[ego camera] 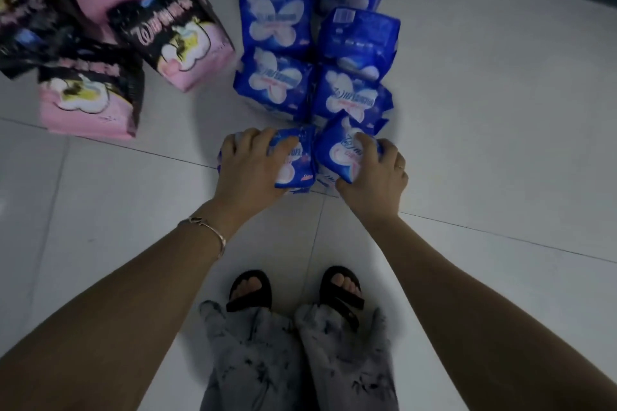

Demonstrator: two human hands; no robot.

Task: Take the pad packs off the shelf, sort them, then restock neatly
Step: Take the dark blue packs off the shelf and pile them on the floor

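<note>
Sorting looks nearly done: at frame centre the left hand (248,165) and right hand (374,170) each grasp a blue pad pack (293,160) beside the blue rows (277,23), pink-and-black packs (173,33) upper left on the tiled floor (500,110); restocking remains

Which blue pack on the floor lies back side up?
The blue pack second from the far end in the right column: it shows a barcode and fine print; the others show the white butterfly.
</note>
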